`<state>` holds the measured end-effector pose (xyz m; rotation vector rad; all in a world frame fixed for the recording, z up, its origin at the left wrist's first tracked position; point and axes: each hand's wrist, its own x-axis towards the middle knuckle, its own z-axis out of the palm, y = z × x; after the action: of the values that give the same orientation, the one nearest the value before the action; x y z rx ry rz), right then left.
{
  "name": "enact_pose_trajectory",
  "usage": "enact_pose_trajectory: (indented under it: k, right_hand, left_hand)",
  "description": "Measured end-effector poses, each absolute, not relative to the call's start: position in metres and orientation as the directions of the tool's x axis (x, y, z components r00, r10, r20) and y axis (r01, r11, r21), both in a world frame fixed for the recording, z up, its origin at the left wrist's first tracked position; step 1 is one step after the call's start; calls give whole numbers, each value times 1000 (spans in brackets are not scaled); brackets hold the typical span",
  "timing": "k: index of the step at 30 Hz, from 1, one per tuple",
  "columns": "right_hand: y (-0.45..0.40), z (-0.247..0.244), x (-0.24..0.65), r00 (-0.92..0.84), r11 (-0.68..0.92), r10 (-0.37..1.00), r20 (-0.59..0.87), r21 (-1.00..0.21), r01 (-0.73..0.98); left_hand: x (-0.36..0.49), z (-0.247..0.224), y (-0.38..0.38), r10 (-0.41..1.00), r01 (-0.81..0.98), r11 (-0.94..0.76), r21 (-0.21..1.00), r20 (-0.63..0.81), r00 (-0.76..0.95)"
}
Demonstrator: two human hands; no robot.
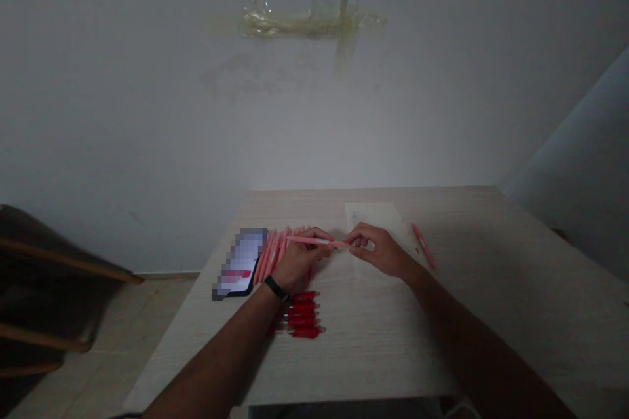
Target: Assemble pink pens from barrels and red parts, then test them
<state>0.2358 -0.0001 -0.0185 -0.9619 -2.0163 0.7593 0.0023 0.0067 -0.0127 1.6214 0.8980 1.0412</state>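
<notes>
**Operator:** What do I have in my hands?

**Spotter:** Your left hand, with a black wristband at its wrist, is closed around a slim pink plastic pen, which lies level above the surface. Your right hand is curled at the pen's far tip and touches it, but I can't tell whether it's actually gripping.

**Operator:** How will the pen handle, and where should I take hold?

**Spotter:** I'd judge it light, stiff and smooth, so it may slip if your hold is loose. The middle of the barrel looks like the steadiest place to pinch it, with your fingers on opposite sides.

**Operator:** What's around the pen?

**Spotter:** Just beyond it, on your left, a fanned row of pink pens lies on the surface. Further left of the pen is a black phone with a blurred screen. Nearer you, below the pen, is a tight group of red pens. A pale sheet of paper lies beyond the pen, to its right. Well to the pen's right, a lone pink pen lies at an angle.
</notes>
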Motion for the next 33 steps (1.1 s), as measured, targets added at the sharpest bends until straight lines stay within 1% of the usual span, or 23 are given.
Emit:
enact_pose_trajectory:
  k: [4,6,8,10,11,14,16,19,23,27,31,33]
  right_hand:
    - [-3,-16,231,-422,548,818,390,-753,366]
    - [-2,-15,232,-389,553,821,418,-750,363]
    - [1,-13,237,-318,543,836,447,-753,371]
    - [5,-11,246,-209,508,861,463,-775,376]
    - [7,-10,251,-150,486,872,465,-791,372]
    - [14,-8,266,1,457,875,484,-829,322]
    - [17,-8,273,44,464,865,500,-829,312]
    - [19,-8,277,37,460,862,505,-812,359]
    - [19,-10,274,5,446,867,499,-779,441]
    - [18,-14,271,-58,453,868,493,-740,497]
    - [15,-15,268,-158,425,894,419,-686,590]
    - [12,-15,266,-174,419,900,400,-682,600]
  left_hand:
    - [5,-21,7,884,69,-280,957,229,408]
    - [5,-26,7,868,132,-329,935,244,433]
    - [5,-29,5,858,277,-405,871,258,443]
    - [6,-30,2,840,429,-482,764,265,473]
    - [7,-30,0,822,475,-519,710,263,505]
    - [10,-27,-6,725,467,-632,618,259,638]
    - [13,-25,-9,660,433,-695,574,270,701]
    - [17,-25,-12,589,401,-750,526,256,767]
    - [19,-28,-14,537,392,-782,484,205,819]
    - [19,-29,-15,507,389,-798,460,165,846]
    - [19,-30,-14,500,390,-804,449,156,852]
    - [19,-30,-14,499,394,-805,444,147,854]
